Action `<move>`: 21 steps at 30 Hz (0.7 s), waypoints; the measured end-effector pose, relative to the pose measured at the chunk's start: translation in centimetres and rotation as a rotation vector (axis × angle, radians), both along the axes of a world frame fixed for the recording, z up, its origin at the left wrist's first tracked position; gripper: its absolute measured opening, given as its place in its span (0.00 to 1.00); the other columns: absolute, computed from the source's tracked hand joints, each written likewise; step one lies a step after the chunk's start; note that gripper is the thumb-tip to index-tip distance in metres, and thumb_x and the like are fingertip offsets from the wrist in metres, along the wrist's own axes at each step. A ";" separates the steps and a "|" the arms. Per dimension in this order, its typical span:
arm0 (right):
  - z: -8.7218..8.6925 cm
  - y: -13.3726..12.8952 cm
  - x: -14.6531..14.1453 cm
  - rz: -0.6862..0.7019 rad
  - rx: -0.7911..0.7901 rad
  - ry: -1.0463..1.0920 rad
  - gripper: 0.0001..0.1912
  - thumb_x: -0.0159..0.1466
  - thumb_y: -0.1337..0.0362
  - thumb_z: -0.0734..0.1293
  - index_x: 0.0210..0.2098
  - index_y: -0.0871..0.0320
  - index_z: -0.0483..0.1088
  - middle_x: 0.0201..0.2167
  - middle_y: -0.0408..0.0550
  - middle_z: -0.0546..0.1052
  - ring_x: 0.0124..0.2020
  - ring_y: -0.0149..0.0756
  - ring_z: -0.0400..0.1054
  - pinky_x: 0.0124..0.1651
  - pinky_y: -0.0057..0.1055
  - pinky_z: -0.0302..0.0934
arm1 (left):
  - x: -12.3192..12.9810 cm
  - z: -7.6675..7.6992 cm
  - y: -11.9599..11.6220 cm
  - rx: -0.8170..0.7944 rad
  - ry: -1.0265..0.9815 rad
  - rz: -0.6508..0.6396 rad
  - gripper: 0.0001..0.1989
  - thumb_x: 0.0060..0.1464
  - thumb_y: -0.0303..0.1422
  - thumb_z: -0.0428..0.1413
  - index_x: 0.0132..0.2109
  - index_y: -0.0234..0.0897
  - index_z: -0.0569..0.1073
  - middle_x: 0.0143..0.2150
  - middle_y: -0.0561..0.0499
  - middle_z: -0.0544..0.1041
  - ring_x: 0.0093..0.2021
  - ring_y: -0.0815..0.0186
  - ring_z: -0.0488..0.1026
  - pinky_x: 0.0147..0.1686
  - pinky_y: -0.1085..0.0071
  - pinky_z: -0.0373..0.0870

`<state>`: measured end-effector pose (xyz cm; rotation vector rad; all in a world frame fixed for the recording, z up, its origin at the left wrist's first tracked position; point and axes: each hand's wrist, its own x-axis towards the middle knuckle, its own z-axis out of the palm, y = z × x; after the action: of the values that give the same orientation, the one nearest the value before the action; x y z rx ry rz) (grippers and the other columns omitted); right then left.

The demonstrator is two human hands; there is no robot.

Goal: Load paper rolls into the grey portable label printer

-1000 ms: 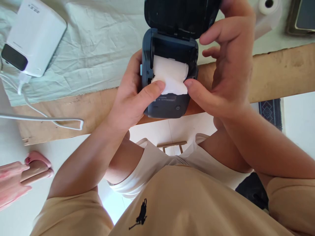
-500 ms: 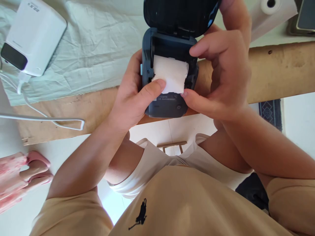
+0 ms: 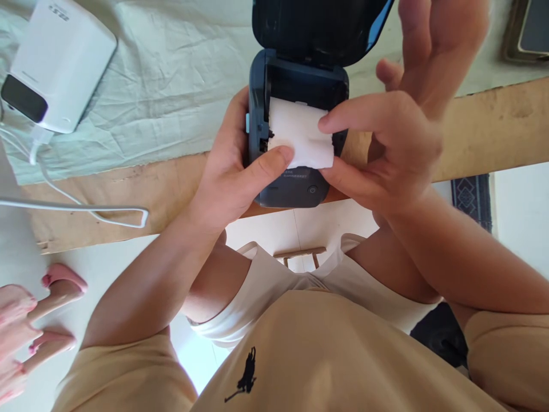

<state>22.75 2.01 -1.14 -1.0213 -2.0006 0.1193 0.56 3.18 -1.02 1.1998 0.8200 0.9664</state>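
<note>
A small dark blue printer with its black lid flipped up is held over the table's front edge. My left hand wraps round its left side, thumb pressing on the white paper. That paper lies in the open compartment, and its front end reaches over the printer's front part. My right hand pinches the paper's right edge between thumb and index finger, its other fingers raised.
A white power bank with a cable lies on the green cloth at the left. A dark-framed device sits at the top right. A person's feet in pink shoes show at the lower left.
My right index finger has come down onto the paper, whose front end now extends slightly further right and forward. The white roll at the top right no longer shows. The person at the left has shifted.
</note>
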 end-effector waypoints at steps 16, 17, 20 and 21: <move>0.3 -0.4 0.0 0.139 -0.185 0.057 0.07 0.68 0.56 0.69 0.36 0.50 0.78 0.75 0.34 0.54 0.81 0.52 0.43 0.71 0.53 0.64 | -0.2 -0.2 0.0 0.046 0.008 0.001 0.19 0.53 0.40 0.70 0.51 0.52 0.78 0.53 0.52 0.80 0.60 0.53 0.75 0.65 0.54 0.71; 0.3 -0.2 0.0 0.178 -0.143 0.059 0.06 0.68 0.57 0.69 0.37 0.49 0.78 0.74 0.35 0.55 0.80 0.52 0.47 0.71 0.52 0.65 | -0.2 -0.2 0.0 0.045 0.000 -0.004 0.19 0.53 0.40 0.70 0.52 0.52 0.77 0.53 0.51 0.80 0.59 0.52 0.75 0.63 0.54 0.72; -0.2 0.5 0.0 0.226 -0.065 0.169 0.07 0.64 0.57 0.68 0.41 0.49 0.76 0.71 0.41 0.60 0.77 0.50 0.54 0.70 0.52 0.65 | -0.4 -0.6 0.2 0.058 -0.004 -0.014 0.21 0.52 0.39 0.70 0.52 0.51 0.77 0.51 0.50 0.79 0.56 0.52 0.76 0.58 0.55 0.74; -0.4 0.7 0.1 0.202 -0.071 0.229 0.11 0.63 0.55 0.68 0.44 0.49 0.73 0.70 0.42 0.61 0.77 0.48 0.54 0.71 0.51 0.65 | -0.4 -0.7 0.2 0.060 0.005 -0.012 0.21 0.51 0.39 0.71 0.52 0.51 0.77 0.51 0.50 0.79 0.54 0.53 0.76 0.57 0.55 0.75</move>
<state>22.83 2.70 -1.53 -0.8075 -1.8945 0.4009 0.17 3.36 -1.73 1.2578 0.7913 0.9844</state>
